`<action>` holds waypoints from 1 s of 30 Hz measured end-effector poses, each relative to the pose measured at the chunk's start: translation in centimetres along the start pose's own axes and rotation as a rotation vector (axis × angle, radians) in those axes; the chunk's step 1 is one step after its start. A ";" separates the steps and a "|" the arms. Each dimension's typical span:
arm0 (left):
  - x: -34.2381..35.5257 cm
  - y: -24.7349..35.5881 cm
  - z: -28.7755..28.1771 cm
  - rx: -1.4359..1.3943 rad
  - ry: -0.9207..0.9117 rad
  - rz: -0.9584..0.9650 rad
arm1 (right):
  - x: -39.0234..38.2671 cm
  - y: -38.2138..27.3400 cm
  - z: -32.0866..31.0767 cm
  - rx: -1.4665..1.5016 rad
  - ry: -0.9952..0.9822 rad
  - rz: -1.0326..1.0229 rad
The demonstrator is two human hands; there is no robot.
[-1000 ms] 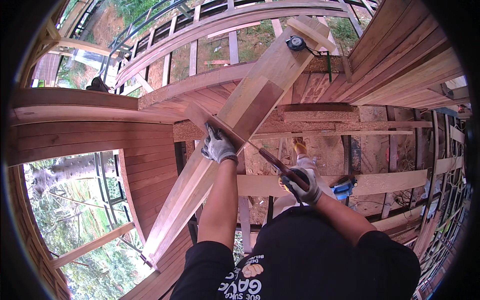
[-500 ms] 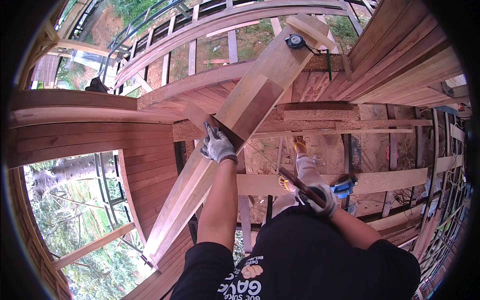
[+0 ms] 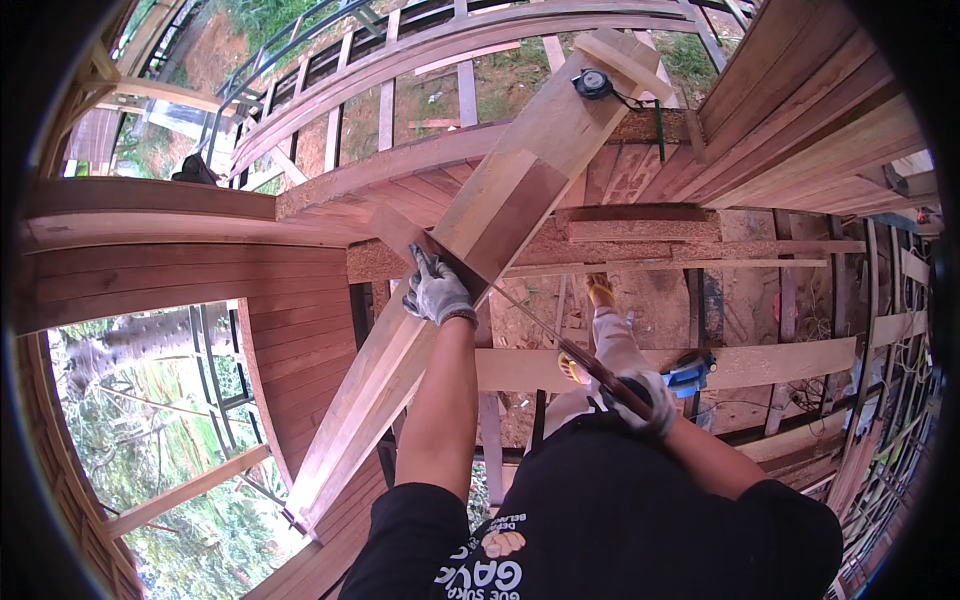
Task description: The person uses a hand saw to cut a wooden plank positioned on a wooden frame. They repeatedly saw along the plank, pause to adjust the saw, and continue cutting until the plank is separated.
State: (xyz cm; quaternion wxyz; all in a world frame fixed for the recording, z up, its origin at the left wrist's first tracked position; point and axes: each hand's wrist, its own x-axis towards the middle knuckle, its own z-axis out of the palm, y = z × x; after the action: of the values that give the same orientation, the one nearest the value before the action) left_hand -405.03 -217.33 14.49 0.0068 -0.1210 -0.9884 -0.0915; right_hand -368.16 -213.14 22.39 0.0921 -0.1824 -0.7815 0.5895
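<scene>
A long pale plank (image 3: 535,120) slants across the view, with a darker reddish board (image 3: 520,215) lying along it. My left hand (image 3: 438,288), in a grey work glove, presses on a short brown piece of wood (image 3: 398,230) set crosswise over the plank, its fingers reaching over that piece. My right hand (image 3: 648,402), also gloved, is wrapped around the dark handle of a handsaw (image 3: 608,378) near my waist. Its thin blade, seen nearly edge-on, reaches to the plank's right edge beside my left hand. Part of the handle is hidden by the glove.
A black tape measure (image 3: 592,84) sits on the plank's far end, near a crosswise strip of wood (image 3: 625,65). A blue tool (image 3: 690,372) lies on a board to the right. Below are open floor joists (image 3: 785,300) and my sandalled feet. Plank walls (image 3: 300,350) stand around.
The saw has shifted and turned slightly in my right hand, and its thin blade now shows more clearly up to the plank. My left hand stays in place.
</scene>
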 end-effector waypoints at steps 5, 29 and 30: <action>0.0 -0.4 1.1 0.011 0.098 0.074 | 3.6 2.2 2.4 -0.267 0.289 -0.337; 0.8 -1.1 1.9 -0.046 0.090 0.043 | -0.2 3.0 0.9 -0.007 0.022 0.006; 1.0 -1.0 2.1 -0.010 0.120 0.062 | 0.4 2.1 0.3 -0.058 -0.005 -0.002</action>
State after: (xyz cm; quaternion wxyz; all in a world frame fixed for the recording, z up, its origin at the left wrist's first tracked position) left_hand -406.27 -217.69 12.27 0.0681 -0.1458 -0.9815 -0.1034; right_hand -368.26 -212.74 20.26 0.0857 -0.1827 -0.7987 0.5669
